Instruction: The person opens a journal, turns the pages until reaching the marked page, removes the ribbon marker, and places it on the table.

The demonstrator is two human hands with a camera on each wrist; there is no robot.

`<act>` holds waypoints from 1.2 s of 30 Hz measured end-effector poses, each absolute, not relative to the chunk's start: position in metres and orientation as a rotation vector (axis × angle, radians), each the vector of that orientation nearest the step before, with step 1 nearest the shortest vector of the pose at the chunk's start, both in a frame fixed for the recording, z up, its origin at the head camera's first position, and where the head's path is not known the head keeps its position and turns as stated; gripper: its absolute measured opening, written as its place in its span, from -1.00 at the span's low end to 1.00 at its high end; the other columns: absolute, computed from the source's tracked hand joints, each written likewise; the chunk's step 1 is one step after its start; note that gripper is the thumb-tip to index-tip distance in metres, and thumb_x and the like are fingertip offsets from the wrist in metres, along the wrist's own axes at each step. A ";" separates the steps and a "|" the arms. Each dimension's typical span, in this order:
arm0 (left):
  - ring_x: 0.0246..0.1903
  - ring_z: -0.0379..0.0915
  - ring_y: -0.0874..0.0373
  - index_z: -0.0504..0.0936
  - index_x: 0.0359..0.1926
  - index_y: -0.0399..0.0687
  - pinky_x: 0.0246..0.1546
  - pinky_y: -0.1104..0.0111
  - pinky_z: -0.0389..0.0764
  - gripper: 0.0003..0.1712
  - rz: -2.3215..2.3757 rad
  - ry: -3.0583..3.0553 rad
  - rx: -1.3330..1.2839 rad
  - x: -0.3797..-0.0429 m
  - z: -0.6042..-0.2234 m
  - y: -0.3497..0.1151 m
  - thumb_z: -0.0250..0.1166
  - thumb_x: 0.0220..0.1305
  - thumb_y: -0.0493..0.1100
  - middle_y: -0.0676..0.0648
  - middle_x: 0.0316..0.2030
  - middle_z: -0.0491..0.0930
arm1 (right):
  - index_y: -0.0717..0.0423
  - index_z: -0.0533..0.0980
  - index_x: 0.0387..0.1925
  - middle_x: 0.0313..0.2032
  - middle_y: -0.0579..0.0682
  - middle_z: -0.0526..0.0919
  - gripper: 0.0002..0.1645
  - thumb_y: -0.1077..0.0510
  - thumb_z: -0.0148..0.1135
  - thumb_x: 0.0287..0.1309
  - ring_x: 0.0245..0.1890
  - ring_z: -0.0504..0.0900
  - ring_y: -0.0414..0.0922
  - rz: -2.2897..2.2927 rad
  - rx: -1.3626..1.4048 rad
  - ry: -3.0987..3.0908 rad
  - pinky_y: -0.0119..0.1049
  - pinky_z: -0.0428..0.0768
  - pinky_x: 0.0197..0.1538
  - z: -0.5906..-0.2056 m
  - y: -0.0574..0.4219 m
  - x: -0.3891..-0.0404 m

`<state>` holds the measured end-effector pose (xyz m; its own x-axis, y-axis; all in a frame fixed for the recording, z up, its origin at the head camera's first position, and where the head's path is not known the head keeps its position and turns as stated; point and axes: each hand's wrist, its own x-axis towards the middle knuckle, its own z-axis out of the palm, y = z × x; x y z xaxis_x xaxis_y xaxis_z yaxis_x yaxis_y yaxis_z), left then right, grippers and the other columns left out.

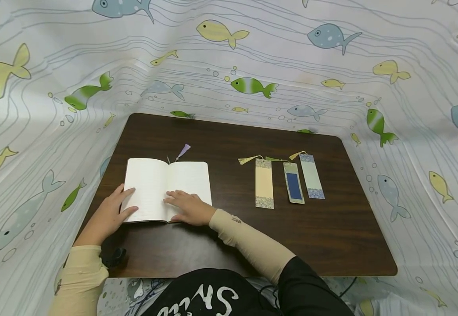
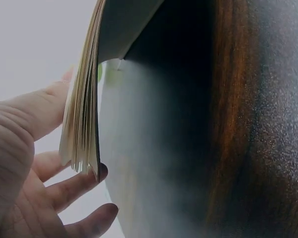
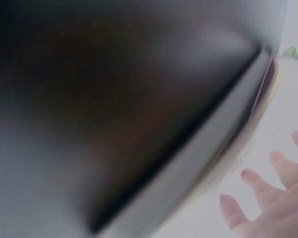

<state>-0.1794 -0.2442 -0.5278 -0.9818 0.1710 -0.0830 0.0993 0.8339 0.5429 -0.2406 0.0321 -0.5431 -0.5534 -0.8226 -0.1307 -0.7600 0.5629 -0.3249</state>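
Observation:
An open book (image 1: 146, 180) with blank-looking white pages lies on the brown table. At its left edge my left hand (image 1: 110, 210) holds the page stack, thumb and a finger over the page. The left wrist view shows the thumb of the left hand (image 2: 35, 163) on one side of the pages (image 2: 82, 114) and a fingertip at the dark cover's edge. My right hand (image 1: 191, 208) rests with extended fingers on the right page, close to the fold. Those spread fingers (image 3: 260, 188) also appear in the right wrist view. A purple tassel (image 1: 183, 151) sticks out above the book's top edge.
To the right on the table (image 1: 351, 245) lie a cream bookmark (image 1: 264, 182), a bookmark with a blue panel (image 1: 294, 183) and a pale bookmark with blue ends (image 1: 312, 175), each tasselled. A fish-patterned sheet (image 1: 272, 57) surrounds the table.

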 end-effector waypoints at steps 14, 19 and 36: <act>0.30 -0.06 -0.57 0.14 0.44 -0.23 0.14 -0.41 0.09 -0.03 0.847 2.832 0.182 -0.176 -0.529 -0.248 0.38 0.14 0.05 -0.51 0.42 -0.12 | 0.04 0.05 0.49 0.52 0.05 -0.06 0.35 -0.42 0.40 -0.26 0.50 -0.05 0.09 -0.050 -0.964 2.622 0.23 0.09 0.40 -0.540 0.100 -0.268; 0.31 -0.07 -0.57 0.15 0.44 -0.23 0.14 -0.42 0.07 -0.01 0.850 2.837 0.176 -0.178 -0.529 -0.247 0.41 0.10 0.03 -0.51 0.42 -0.10 | 0.00 0.20 0.43 0.48 0.02 0.11 0.22 -0.42 0.35 -0.26 0.47 0.07 0.09 0.030 -0.980 2.731 0.28 0.12 0.36 -0.543 0.096 -0.267; 0.30 -0.06 -0.58 0.16 0.43 -0.23 0.14 -0.42 0.07 -0.02 0.835 2.828 0.169 -0.180 -0.524 -0.242 0.42 0.10 -0.01 -0.51 0.42 -0.09 | 0.09 0.02 0.49 0.48 0.13 0.05 0.26 -0.34 0.38 -0.10 0.48 0.04 0.10 -0.091 -0.853 2.866 0.31 0.05 0.37 -0.548 0.094 -0.267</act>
<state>-0.1802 -0.2417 -0.5244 -0.9759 0.1616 -0.1469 0.0559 0.8349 0.5475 -0.2668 0.0940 -0.5476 -0.8269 -0.5481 -0.1259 -0.5389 0.8363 -0.1008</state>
